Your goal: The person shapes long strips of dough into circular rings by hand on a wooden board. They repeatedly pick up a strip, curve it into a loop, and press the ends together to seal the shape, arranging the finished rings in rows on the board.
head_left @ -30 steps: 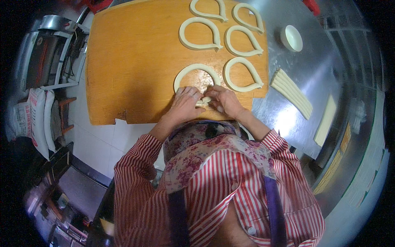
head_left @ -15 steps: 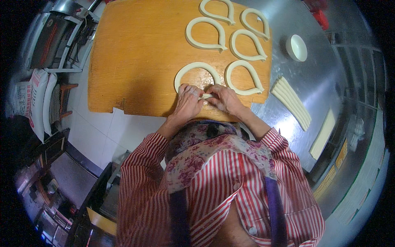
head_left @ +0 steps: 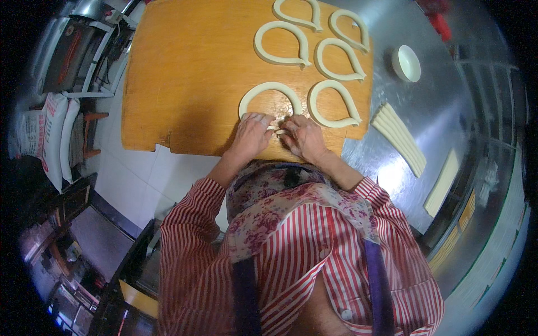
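Note:
A pale dough rope (head_left: 271, 87) lies bent into an arch on the wooden board (head_left: 179, 73), close to its near edge. Both its ends come down to my hands. My left hand (head_left: 253, 134) is closed over the left end, the fingers curled and the dough tip poking out beside them. On the other end, my right hand (head_left: 304, 138) has its fingers bent round the dough. Between the hands the two tips lie close together; whether they touch is hard to make out. Just right of my right hand rests a finished-looking teardrop dough loop (head_left: 333, 104).
Several more dough loops, one of them this loop (head_left: 281, 43), lie on the board's far right. On the metal table (head_left: 386, 95) to the right are a white bowl (head_left: 406, 63), a row of dough strips (head_left: 398, 140) and another dough strip (head_left: 441, 183). White sacks (head_left: 54, 143) stand at left.
My hands have drawn slightly apart at the rope's ends, and more of the dough tips shows between them. The dough loops and bowl lie as before, with a slight shift of the view.

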Demonstrator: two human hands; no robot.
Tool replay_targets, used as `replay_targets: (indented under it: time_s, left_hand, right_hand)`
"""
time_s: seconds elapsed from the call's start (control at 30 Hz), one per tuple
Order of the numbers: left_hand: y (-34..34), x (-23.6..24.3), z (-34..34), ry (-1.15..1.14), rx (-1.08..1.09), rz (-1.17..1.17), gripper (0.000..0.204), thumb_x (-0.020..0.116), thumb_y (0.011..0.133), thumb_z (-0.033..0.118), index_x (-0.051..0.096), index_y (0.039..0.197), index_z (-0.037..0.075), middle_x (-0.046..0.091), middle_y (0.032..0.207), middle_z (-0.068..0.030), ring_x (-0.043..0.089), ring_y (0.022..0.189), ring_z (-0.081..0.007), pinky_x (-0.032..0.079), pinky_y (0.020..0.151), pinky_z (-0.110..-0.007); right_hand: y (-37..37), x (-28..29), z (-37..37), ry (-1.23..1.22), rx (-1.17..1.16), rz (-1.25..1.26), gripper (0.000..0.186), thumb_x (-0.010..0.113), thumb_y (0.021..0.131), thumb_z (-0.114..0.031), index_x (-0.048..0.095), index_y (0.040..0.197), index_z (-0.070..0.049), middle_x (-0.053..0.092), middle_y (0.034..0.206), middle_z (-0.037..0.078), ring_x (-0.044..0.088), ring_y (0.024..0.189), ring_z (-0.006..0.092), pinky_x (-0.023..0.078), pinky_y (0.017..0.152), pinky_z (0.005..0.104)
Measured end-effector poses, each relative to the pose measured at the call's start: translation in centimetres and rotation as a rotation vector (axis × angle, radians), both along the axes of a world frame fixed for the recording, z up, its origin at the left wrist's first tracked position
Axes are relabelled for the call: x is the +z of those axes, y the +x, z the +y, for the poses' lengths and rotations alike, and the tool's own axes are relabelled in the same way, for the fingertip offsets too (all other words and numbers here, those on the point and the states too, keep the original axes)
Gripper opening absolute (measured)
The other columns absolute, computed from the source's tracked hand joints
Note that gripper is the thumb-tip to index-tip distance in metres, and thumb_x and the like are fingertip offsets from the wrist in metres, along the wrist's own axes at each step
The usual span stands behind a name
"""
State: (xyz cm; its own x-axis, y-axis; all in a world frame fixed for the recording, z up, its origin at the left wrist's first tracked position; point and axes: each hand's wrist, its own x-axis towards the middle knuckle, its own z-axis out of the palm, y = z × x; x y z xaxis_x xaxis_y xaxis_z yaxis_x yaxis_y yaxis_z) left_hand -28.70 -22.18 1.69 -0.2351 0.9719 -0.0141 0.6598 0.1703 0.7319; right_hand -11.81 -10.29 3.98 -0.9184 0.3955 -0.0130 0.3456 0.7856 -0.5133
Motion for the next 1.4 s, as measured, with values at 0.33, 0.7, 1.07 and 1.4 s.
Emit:
replay_targets:
  time_s: [0.33,0.7,1.07,1.4]
  left_hand:
    - [-0.3,-1.1,-0.6,0.162,-0.044,0.132,0.013,0.07,0.085,0.017,0.07,0.093,0.006,0.063,0.094,-0.0084,0.058,0.099,-0.0278,0.035,0.1,-0.046]
    - [-0.1,-2.2,-0.3,0.196,-0.033,0.067,0.013,0.071,0.085,0.016,0.071,0.091,0.005,0.065,0.093,-0.0071,0.059,0.1,-0.0253,0.033,0.104,-0.047]
    - [-0.1,-2.2,-0.5,0.198,-0.082,0.07,0.015,0.071,0.085,0.014,0.07,0.097,0.006,0.063,0.095,-0.0071,0.059,0.102,-0.0261,0.03,0.108,-0.049]
    - [-0.8,-0.9,-1.3,0.131,-0.077,0.071,0.033,0.067,0.083,0.009,0.068,0.115,0.002,0.066,0.102,-0.0115,0.059,0.104,-0.0282,0.027,0.114,-0.051]
  right_hand:
    - [-0.7,-1.4,-1.3,-0.025,-0.236,0.019,0.015,0.069,0.087,-0.017,0.071,0.098,-0.007,0.068,0.098,0.009,0.064,0.095,0.0304,0.05,0.083,0.0428]
    - [-0.9,-1.7,-1.9,-0.033,-0.266,0.073,0.014,0.07,0.084,-0.014,0.073,0.096,-0.008,0.068,0.097,0.007,0.063,0.092,0.0304,0.052,0.079,0.0425]
    - [-0.8,-2.0,-2.0,-0.017,-0.183,0.075,0.018,0.068,0.081,-0.009,0.072,0.098,-0.006,0.067,0.1,0.01,0.063,0.093,0.0317,0.05,0.082,0.0437]
    - [-1.4,-1.3,-1.1,-0.023,-0.133,0.061,0.022,0.077,0.077,-0.019,0.075,0.096,-0.007,0.068,0.101,0.007,0.063,0.098,0.0269,0.047,0.084,0.041]
